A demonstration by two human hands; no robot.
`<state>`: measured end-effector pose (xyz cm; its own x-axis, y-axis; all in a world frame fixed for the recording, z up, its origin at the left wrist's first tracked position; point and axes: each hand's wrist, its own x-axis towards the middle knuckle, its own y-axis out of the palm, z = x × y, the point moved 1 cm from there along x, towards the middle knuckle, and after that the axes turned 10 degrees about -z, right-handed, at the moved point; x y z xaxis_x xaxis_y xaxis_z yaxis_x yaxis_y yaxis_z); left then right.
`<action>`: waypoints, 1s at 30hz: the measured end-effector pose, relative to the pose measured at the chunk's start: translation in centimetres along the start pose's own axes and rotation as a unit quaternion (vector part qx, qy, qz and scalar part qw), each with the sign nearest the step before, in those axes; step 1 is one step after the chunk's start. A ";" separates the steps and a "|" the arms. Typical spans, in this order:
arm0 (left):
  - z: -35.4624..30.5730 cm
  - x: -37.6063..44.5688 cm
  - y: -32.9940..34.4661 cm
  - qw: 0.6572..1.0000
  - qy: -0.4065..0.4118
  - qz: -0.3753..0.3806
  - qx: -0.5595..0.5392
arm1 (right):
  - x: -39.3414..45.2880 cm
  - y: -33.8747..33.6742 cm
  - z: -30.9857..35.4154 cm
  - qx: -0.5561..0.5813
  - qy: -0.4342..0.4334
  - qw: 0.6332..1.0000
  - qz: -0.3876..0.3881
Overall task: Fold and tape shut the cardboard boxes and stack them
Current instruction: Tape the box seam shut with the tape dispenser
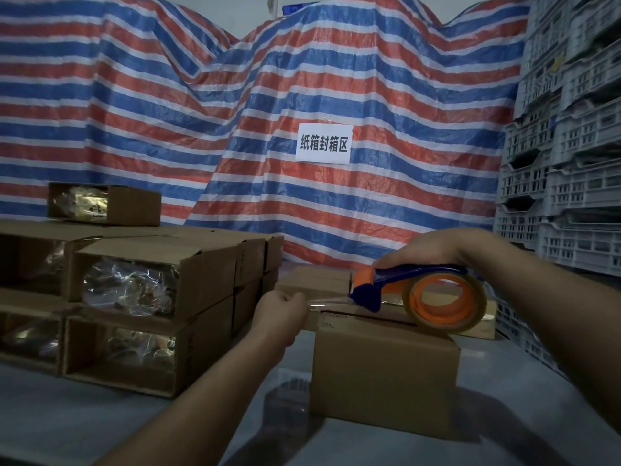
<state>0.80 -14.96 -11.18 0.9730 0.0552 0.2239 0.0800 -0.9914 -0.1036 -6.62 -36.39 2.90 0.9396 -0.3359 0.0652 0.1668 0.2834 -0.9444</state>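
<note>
Right hand [433, 250] gripping tape dispenser [420, 290] over near cardboard box [383, 368]; left hand [280, 314] pinching tape end [327, 300] at box's left edge.

Dim, flat indoor light. Soft shadow on floor [285, 408] beneath forearms. Glare on plastic wrap [131, 287]. Wide-angle bowing at edges; slight softness.

backdrop: striped tarp [168, 105] | right: stacked grey crates [568, 146] | light: dim
</note>
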 end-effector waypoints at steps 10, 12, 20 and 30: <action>1.7 0.4 -0.2 0.997 -0.014 0.050 0.050 | 0.6 0.4 0.4 -0.032 -0.001 0.999 -0.012; 2.0 0.1 0.0 0.996 -0.033 0.064 0.048 | 0.6 0.4 0.4 -0.034 -0.003 0.999 -0.010; 3.0 -0.9 1.6 0.985 -0.132 0.109 0.030 | 0.8 0.5 0.7 -0.031 -0.009 0.999 0.015; 4.2 -1.3 1.2 0.974 -0.198 0.093 0.058 | 0.9 0.6 0.9 -0.022 -0.002 0.999 0.036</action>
<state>0.50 -15.73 -15.68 0.9783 -0.0607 -0.1980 -0.1047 -0.9699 -0.2198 -5.41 -35.68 2.67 0.9498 -0.3129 -0.0026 0.0853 0.2670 -0.9599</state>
